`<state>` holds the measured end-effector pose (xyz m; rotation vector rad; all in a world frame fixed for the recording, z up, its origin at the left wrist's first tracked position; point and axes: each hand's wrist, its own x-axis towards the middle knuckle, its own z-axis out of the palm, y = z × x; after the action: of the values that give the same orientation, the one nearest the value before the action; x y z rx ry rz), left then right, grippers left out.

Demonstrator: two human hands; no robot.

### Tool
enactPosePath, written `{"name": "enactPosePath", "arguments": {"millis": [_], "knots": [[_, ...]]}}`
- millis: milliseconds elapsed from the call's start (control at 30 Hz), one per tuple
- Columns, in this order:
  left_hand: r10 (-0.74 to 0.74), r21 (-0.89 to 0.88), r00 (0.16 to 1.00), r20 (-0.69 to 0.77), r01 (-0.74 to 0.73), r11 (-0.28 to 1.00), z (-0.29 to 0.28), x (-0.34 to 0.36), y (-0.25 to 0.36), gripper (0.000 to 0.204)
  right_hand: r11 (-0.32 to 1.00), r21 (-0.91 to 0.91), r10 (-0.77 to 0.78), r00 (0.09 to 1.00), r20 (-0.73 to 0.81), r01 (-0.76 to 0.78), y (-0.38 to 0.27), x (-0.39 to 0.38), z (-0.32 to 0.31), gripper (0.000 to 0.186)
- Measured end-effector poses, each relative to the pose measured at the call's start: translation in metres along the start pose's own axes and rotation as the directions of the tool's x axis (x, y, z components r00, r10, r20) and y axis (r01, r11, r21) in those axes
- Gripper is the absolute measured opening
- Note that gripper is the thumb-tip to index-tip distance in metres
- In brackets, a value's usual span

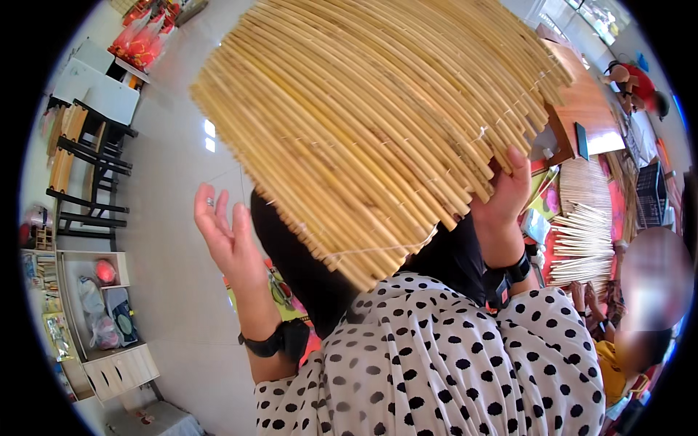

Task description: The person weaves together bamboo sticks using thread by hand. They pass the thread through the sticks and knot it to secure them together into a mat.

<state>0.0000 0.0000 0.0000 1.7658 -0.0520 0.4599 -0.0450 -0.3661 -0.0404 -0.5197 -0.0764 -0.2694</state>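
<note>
A mat of straw-coloured cane sticks (378, 123), tied with pale thread, fills the upper middle of the view, close to the camera. My right hand (500, 196) grips its right edge, fingers partly hidden by the sticks. My left hand (233, 240), with a ring on one finger, is raised just left of the mat's lower-left edge, fingers loosely bent and apart, holding nothing.
At right, a person (618, 363) sits beside loose pale sticks (582, 247) and another mat (585, 182) on red sheeting. Another person in red (632, 83) is behind a wooden desk (589, 109). Stacked stools (87, 167) and shelving (109, 305) line the left.
</note>
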Motion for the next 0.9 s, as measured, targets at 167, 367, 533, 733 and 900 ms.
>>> {"name": "enactPosePath", "arguments": {"millis": [167, 367, 533, 733, 900], "knots": [[-0.16, -0.383, 0.979, 0.128, 0.197, 0.903, -0.019, -0.009, 0.003, 0.052, 0.997, 0.018, 0.082, 0.973, -0.217, -0.081, 0.017, -0.038, 0.016, 0.057], [-0.404, -0.388, 0.864, 0.299, 0.497, 0.776, -0.041, -0.028, -0.056, 0.054, 0.962, 0.106, 0.255, 0.967, -0.004, -0.253, 0.038, -0.089, -0.027, 0.054], [-0.564, 0.061, 0.739, 0.368, 0.586, 0.808, -0.061, -0.048, -0.089, 0.064, 0.921, 0.144, 0.383, 0.909, -0.165, -0.362, 0.037, -0.128, -0.049, 0.066], [0.079, 0.678, 0.819, 0.569, -0.521, 0.518, -0.018, -0.018, -0.018, 0.066, 0.839, -0.214, 0.466, 0.864, -0.188, -0.5, 0.007, -0.118, -0.059, 0.058], [0.013, 0.148, 0.342, 0.94, -0.442, 0.885, 0.093, -0.043, 0.058, 0.041, 0.449, -0.525, 0.614, 0.676, -0.407, -0.723, -0.017, -0.108, -0.044, 0.034]]}}
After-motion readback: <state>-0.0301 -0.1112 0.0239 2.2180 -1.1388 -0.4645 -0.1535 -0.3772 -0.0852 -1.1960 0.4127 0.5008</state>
